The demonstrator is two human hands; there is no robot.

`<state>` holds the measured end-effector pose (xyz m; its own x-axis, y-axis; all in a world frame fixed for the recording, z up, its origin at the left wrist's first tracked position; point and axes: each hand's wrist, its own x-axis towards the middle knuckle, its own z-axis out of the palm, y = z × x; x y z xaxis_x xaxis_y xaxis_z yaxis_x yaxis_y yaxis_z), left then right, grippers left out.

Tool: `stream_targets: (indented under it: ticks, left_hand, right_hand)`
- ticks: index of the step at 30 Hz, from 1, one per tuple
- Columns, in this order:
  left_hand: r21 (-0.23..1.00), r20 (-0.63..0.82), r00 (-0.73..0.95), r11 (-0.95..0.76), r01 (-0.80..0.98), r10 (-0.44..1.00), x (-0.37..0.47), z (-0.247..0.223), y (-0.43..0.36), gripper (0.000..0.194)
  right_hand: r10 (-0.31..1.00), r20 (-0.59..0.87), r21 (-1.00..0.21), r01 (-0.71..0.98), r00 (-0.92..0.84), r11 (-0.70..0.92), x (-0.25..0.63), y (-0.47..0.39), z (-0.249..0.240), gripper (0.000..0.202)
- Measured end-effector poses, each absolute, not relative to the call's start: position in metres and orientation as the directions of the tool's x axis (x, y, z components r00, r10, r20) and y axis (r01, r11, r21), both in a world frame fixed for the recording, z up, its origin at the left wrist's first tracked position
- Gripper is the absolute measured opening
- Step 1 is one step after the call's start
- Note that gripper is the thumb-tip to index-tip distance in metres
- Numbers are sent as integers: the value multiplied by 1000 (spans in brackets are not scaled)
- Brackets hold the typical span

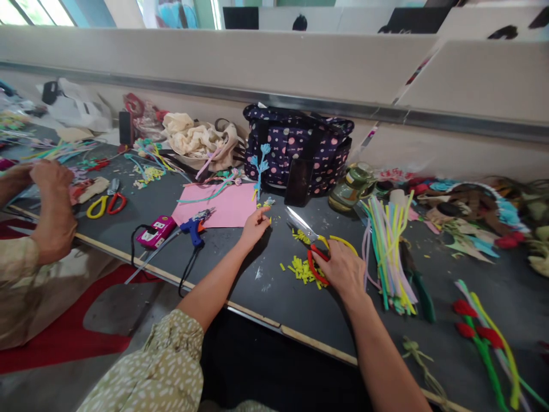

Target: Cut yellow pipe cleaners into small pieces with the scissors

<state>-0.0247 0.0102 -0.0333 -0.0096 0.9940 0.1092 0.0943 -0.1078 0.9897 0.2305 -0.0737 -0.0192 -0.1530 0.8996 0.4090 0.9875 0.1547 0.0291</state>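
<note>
My right hand [343, 266] is closed round the red and yellow handles of a pair of scissors [303, 222], whose blades are parted and point up and left. Beneath and beside them lie small cut yellow pieces [302, 270] on the dark table [253, 280]. To the left, my left hand [256, 226] is by the right edge of a pink sheet [227, 206], its fingers bent together near small blue and yellow bits [268, 202]; what they hold, if anything, is too small to tell. A blue flower stem [260, 166] stands just beyond that hand.
A glue gun [193, 229] and purple power strip [156, 231] lie left. Behind are a patterned bag [295, 149], a phone [299, 182] and a jar [351, 187]. Pipe cleaners [390, 252] lie right. Another person's hands [51, 177] are at far left, near other scissors [107, 200].
</note>
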Motion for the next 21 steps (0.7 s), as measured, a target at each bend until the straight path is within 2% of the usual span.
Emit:
stream_targets:
  ticks: [4,9,15,18,21]
  left_hand:
    - [997,75,-4,-75,18,997,-20,-30,8,40]
    - [991,96,62,-101,84,993,-7,-37,5,42]
    - [997,72,294,-77,7,953,2,-31,-2,46]
    - [998,63,178,-62,-9,982,-6,-29,0,39]
    - [996,-18,100,27,-90,995,-17,-30,6,41]
  right_hand:
    - [907,411,-34,992,-94,118,235,-70,-21,43]
    - [922,384,-88,992,-48,89,237,-67,-20,41]
    - [928,373,-107,992,-19,64,237,-66,-18,40]
    - [927,375,-125,990,-7,58,237,-66,-17,41]
    - [928,372,-137,989,0,56,238,-65,-16,40]
